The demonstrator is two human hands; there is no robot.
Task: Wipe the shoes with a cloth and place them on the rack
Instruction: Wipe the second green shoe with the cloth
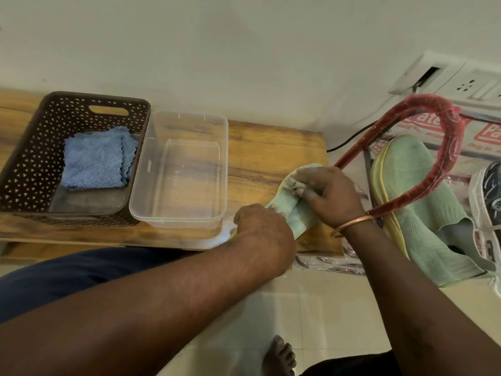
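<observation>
Green shoe (pixel 303 223): on tabletop (pixel 271 147), just right of clear tub (pixel 189 172). My left hand's (pixel 260 223) fingers curl round it; my right hand's (pixel 330 194) pinch cloth (pixel 294 181) to its toe. Wiping underway, racking pending. Mate (pixel 406 169): farther right, seemingly racked.

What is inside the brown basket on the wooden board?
Folded blue cloths lie in the brown basket; the rest of its floor shows bare. Anything under the cloths is covered.
</observation>
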